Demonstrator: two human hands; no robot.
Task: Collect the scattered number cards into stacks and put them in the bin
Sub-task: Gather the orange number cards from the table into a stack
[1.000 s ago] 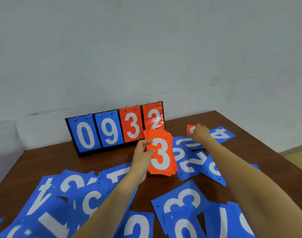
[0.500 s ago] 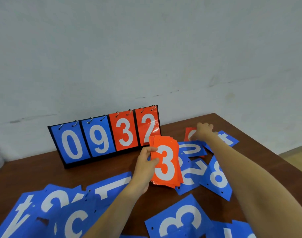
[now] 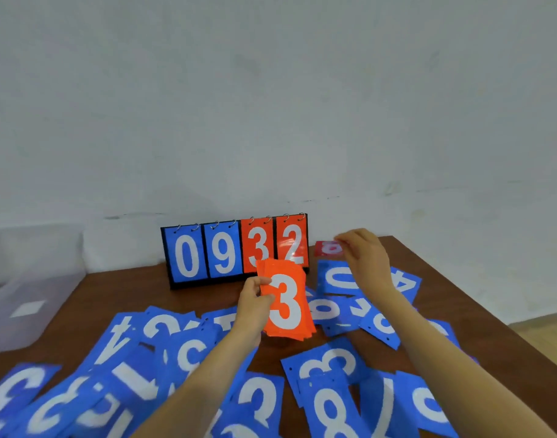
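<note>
Left hand (image 3: pixel 252 306) grips orange card stack (image 3: pixel 288 311), 3 on top, just before flip scoreboard (image 3: pixel 207 254). Right hand (image 3: pixel 365 257) at red card (image 3: pixel 326 249) right of scoreboard; grip blurred, cannot tell.

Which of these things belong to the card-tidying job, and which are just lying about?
In the job: orange stack held by the left hand; red card beside the right hand; scattered blue cards; clear bin at far left.
Just lying about: flip scoreboard reading 0932; the wooden table.
</note>
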